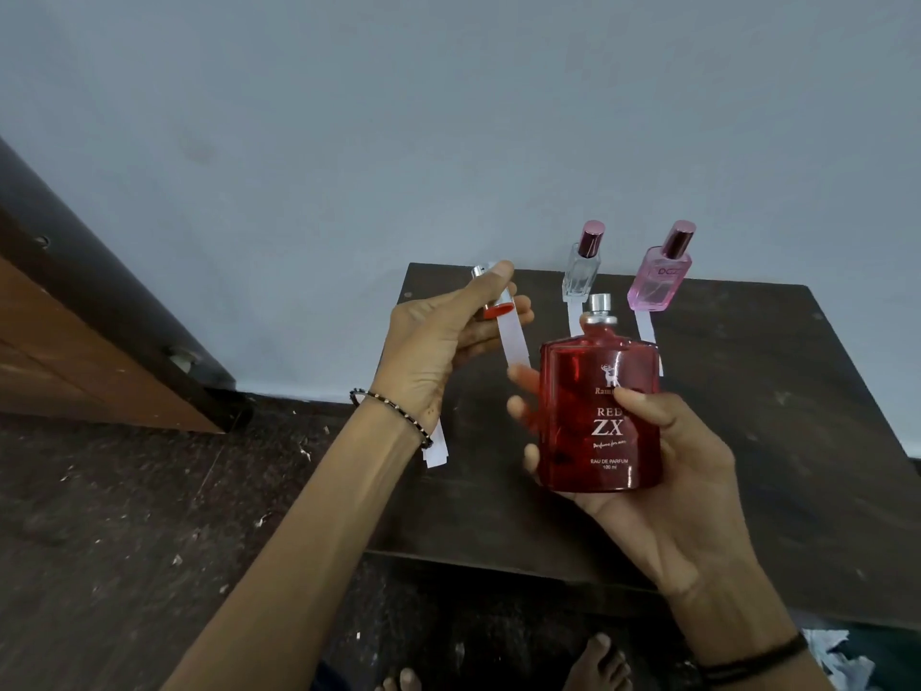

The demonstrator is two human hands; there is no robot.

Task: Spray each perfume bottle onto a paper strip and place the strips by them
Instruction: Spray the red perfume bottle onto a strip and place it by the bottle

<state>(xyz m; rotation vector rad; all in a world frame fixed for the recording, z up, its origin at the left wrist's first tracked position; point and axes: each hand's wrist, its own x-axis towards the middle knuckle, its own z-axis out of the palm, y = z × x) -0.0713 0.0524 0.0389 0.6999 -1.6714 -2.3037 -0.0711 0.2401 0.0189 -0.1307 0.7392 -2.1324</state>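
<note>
I am holding the red bottle (600,416) upright in my right hand (663,471), fingers wrapped round its flat sides, above the surface (747,441). Left of the bottle, my left hand (433,341) is pinching its cap (493,291) and a paper strip (513,341). I am judging the glass heavy, slick and breakable, the strip limp; gripping low on the body seems best.

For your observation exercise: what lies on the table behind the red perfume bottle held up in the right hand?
Behind the red perfume bottle stand a clear bottle and a pink bottle, each with a paper strip in front. The strips' near ends are hidden by the red bottle.
</note>
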